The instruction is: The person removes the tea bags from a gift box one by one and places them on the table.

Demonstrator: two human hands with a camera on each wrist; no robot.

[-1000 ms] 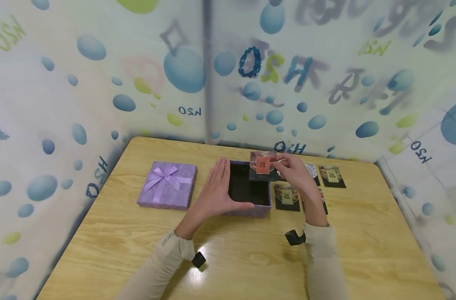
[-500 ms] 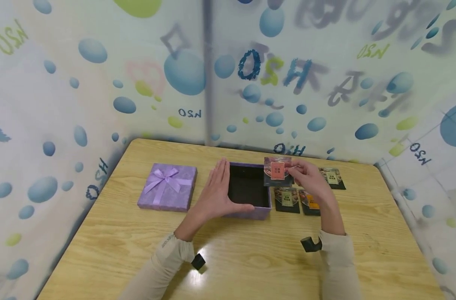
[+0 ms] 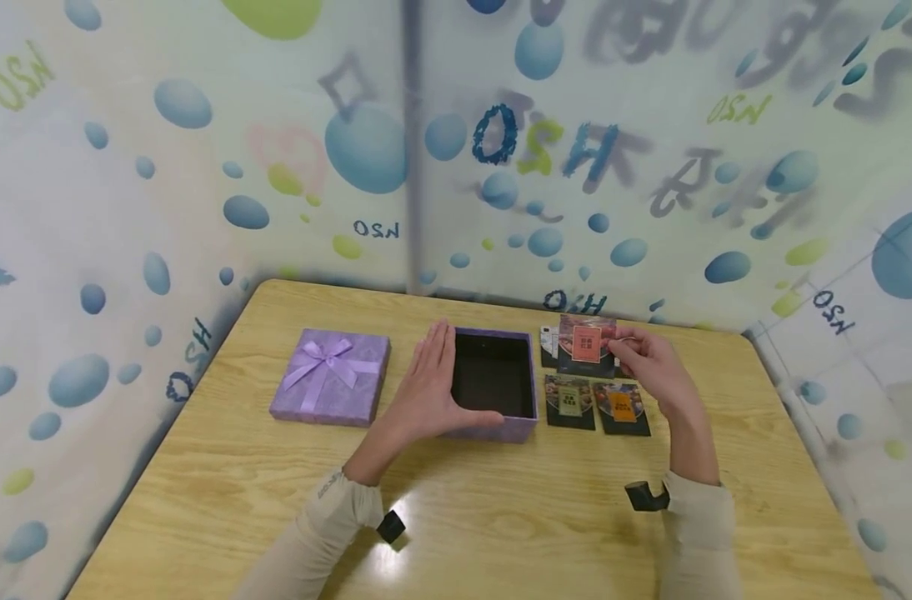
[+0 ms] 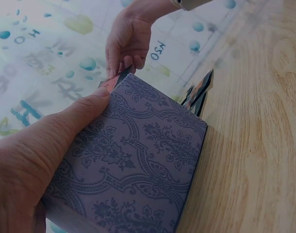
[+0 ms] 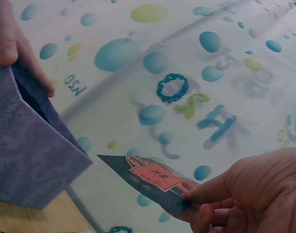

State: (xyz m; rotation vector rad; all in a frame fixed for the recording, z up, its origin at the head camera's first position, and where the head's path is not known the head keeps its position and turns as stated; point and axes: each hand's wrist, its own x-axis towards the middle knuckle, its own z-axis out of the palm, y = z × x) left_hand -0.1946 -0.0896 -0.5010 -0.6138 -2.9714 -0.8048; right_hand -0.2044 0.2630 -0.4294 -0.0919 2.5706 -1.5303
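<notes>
A dark sachet with a red label [image 3: 587, 343] is pinched at its right edge by my right hand [image 3: 654, 367], raised over the other sachets to the right of the box. In the right wrist view, thumb and fingertips grip a corner of that sachet [image 5: 155, 180]. My left hand [image 3: 422, 392] rests against the open purple box [image 3: 493, 429], straight fingers along its left side and the thumb along the front rim. The box's black inside shows nothing lying in it. In the left wrist view, the thumb lies along the patterned box wall [image 4: 133, 155].
A purple lid with a ribbon bow [image 3: 330, 377] lies left of the box. Right of it lie a green-labelled sachet [image 3: 570, 403], an orange-labelled sachet [image 3: 623, 408] and a pale sachet [image 3: 549, 346] partly covered. The wooden table [image 3: 516, 517] meets a printed wall behind.
My right hand has carried the red-labelled sachet rightward, from above the box's right edge to above the sachets beside it. My left hand has stayed at the box.
</notes>
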